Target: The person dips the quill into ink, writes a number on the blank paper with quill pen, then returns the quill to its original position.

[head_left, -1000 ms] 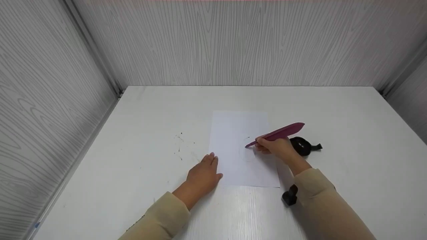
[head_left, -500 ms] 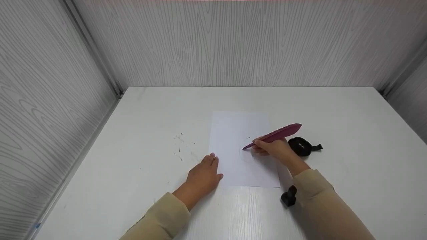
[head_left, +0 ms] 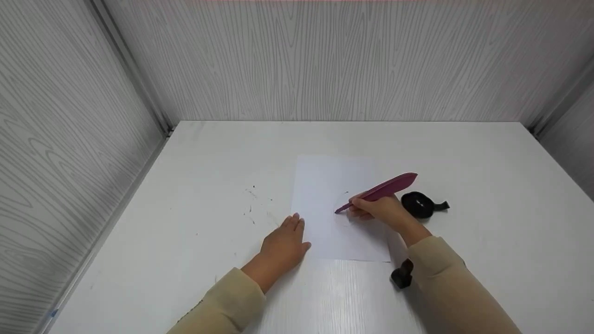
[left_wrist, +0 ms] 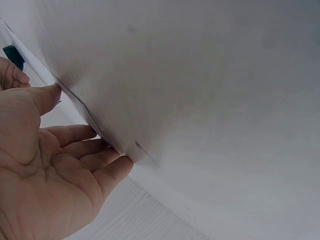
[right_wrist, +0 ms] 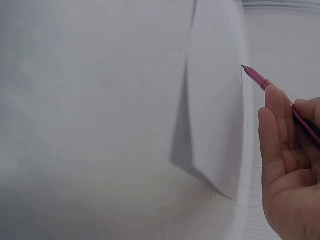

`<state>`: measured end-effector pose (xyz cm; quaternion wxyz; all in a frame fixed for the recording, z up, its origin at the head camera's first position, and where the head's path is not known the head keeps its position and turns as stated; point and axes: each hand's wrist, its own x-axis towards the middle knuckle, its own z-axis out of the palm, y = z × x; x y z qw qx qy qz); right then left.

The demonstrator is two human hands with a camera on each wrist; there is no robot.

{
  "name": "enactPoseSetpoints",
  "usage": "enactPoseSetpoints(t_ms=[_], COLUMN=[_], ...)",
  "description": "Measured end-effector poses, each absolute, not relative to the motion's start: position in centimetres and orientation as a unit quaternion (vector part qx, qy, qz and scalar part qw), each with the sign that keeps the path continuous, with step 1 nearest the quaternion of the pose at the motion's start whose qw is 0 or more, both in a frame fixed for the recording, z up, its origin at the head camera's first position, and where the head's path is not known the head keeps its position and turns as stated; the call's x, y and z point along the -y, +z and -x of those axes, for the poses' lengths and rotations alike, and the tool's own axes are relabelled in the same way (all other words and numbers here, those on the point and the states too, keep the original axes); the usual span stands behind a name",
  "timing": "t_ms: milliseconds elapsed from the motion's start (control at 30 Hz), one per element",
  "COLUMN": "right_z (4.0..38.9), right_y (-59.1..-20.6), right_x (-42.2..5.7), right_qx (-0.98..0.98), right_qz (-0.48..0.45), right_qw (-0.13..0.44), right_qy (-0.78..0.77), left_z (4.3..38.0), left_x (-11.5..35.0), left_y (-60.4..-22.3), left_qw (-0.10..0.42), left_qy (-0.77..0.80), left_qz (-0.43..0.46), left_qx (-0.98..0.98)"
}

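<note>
A white sheet of paper (head_left: 320, 236) lies on the white table, bearing a few faint thin lines. My right hand (head_left: 378, 208) pinches a purple feather-shaped pen (head_left: 390, 186), its tip at the middle of the sheet and its broad end pointing up and right. In the right wrist view the pen's dark tip meets the paper, with the thumb and fingers around the barrel. My left hand (head_left: 284, 243) rests at the sheet's left edge, fingers extended. The left wrist view shows those fingertips (left_wrist: 125, 162) right at the paper's edge.
Right of the sheet sits a shiny black round object (head_left: 417, 205) with a short flared stem. A small black piece (head_left: 402, 274) lies beside the right sleeve. Dark specks (head_left: 250, 208) mark the table to the left. Wood-grain panels (head_left: 297, 60) enclose the back and sides.
My right hand has shifted slightly left, and the pen tip has moved down and left across the paper. The left hand has kept its place at the edge.
</note>
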<state>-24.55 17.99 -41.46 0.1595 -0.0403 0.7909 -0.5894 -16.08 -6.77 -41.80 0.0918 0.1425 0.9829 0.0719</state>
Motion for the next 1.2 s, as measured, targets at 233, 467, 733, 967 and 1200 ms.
enactPoseSetpoints(t_ms=[233, 467, 733, 967, 1200], right_z=[24.3, 24.4, 24.7, 24.6, 24.4], right_y=[-41.4, -41.5, -41.1, -40.7, -40.6], right_x=[-18.0, -18.0, -18.6, -19.5, -20.1], right_qx=[-0.793, -0.778, -0.737, -0.696, -0.667], right_qz=[0.049, 0.046, 0.014, 0.006, 0.009], right_qw=[0.166, 0.159, 0.149, 0.120, 0.087], right_qy=[-0.584, -0.606, -0.659, -0.708, -0.740], left_z=[16.1, 15.9, 16.0, 16.2, 16.2], left_x=[6.7, 6.7, 6.8, 6.9, 6.9], left_y=[-41.9, -41.8, -42.0, -42.1, -42.1], left_qw=[0.091, 0.090, 0.088, 0.092, 0.086], left_qy=[0.083, 0.079, 0.077, 0.082, 0.081], left_qz=[-0.136, -0.137, -0.142, -0.145, -0.149], left_qx=[-0.983, -0.983, -0.983, -0.982, -0.982])
